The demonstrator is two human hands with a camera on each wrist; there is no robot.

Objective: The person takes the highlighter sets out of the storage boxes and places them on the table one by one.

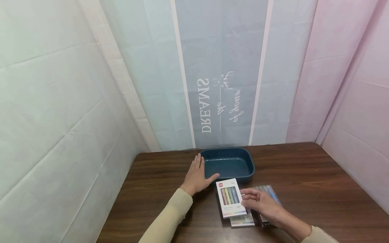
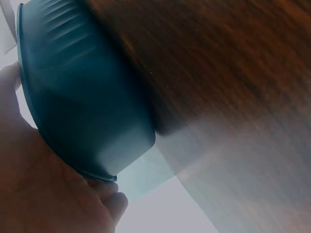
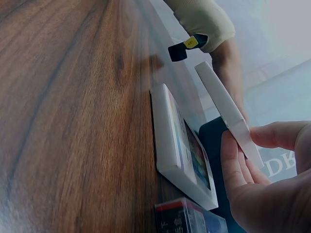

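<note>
My left hand (image 1: 196,175) rests along the left rim of a dark teal rectangular basin (image 1: 228,167), its fingers straight and thumb spread over the near corner. In the left wrist view the palm lies against the outer side of the basin (image 2: 82,102). My right hand (image 1: 262,203) pinches a white box of coloured pens or crayons (image 1: 230,199) by its right edge. This thin box (image 3: 221,99) is lifted and tilted in the right wrist view. Below it lies a second white box (image 1: 242,220), partly hidden in the head view.
Right of the boxes, partly behind my right hand, lies a clear-topped pack (image 1: 271,194) with blue contents. All stand on a brown wooden table (image 1: 301,182). Fabric walls (image 1: 146,84) close in the back and both sides. A dark wrist device (image 3: 187,47) sits on the left forearm.
</note>
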